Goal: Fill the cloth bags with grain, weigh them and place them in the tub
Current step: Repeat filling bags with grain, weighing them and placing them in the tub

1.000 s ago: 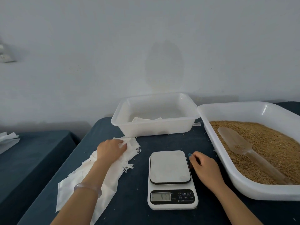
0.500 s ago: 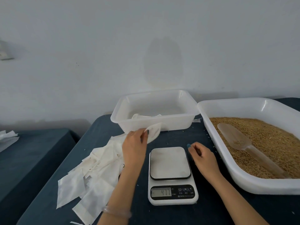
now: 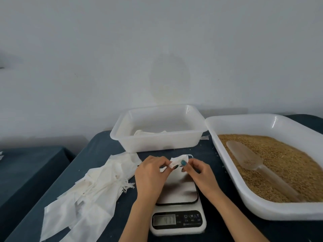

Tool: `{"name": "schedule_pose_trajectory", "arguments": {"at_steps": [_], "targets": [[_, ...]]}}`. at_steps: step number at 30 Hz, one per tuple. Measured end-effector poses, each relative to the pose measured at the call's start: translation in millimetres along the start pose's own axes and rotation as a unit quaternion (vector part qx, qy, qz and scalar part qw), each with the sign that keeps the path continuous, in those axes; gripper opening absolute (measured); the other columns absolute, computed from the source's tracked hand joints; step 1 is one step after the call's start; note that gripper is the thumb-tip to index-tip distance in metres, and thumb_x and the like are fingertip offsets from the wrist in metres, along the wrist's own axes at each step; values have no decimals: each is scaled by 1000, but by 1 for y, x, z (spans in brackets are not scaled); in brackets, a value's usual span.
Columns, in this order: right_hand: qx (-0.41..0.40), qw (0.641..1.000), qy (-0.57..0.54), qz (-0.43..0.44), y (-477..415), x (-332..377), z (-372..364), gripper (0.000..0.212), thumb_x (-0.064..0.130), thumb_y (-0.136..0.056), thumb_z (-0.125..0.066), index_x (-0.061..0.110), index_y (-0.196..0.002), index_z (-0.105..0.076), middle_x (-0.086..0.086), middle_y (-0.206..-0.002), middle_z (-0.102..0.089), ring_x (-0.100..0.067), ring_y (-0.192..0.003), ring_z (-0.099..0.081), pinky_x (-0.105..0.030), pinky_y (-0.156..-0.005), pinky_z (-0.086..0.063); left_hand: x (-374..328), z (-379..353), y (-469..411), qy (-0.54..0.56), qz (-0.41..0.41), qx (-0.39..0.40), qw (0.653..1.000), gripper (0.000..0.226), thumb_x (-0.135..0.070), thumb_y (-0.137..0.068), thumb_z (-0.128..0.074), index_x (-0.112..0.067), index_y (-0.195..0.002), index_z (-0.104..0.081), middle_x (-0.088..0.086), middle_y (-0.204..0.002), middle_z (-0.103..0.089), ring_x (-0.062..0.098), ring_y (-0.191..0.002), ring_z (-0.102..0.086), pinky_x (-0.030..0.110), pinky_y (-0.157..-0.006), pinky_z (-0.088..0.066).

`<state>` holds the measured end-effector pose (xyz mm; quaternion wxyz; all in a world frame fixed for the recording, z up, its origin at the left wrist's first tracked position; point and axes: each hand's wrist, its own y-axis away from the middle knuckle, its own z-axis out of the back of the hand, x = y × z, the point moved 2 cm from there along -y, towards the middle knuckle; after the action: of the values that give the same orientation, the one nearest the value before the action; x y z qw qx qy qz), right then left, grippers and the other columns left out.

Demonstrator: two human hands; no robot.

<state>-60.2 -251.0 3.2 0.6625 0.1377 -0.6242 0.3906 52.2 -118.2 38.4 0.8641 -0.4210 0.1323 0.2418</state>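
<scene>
Dark table [image 3: 104, 154], grain [image 3: 283, 165] in tray [image 3: 258, 120], white fabric [image 3: 150, 132] in tub [image 3: 157, 144], left hand [image 3: 150, 175] and right hand [image 3: 201, 173] pinching cloth bag [image 3: 178, 159]

Scale [image 3: 178, 224], near the front edge of the tabletop [image 3: 104, 145] — buttons [image 3: 191, 216] show a power symbol, then "M" and "T". LCD [image 3: 164, 220] digits washed out, unreadable. Small print under the buttons too blurred.

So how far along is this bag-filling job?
Early, it seems. Done: something white, perhaps a bag, lies in the small tub. In hand: the left hand and right hand pinch one flat cloth bag above the scale. Left: a pile of empty bags waits beside it, and the scoop lies in the grain.
</scene>
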Motion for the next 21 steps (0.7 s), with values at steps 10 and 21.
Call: {"name": "schedule_pose_trajectory", "arguments": {"at_steps": [10, 21], "targets": [[-27, 999, -47, 0, -2, -4, 3, 10, 15, -93, -64, 14, -87, -72, 2, -79, -71, -4, -73, -64, -11, -67, -46, -3, 1, 6, 25, -79, 33, 996, 24, -34, -65, -84, -33, -80, -65, -22, -80, -61, 3, -78, -52, 21, -65, -44], [-77, 996, -13, 40, 6, 2, 4, 20, 21, -86, -73, 16, -77, -57, 9, -70, -57, -7, -67, -52, -13, -63, -40, -4, 3, 4, 12, -73, -9, 997, 16, -27, -70, -87, -31, -70, -72, -18, -77, -63, 4, -74, -52, 16, -59, -39]]}}
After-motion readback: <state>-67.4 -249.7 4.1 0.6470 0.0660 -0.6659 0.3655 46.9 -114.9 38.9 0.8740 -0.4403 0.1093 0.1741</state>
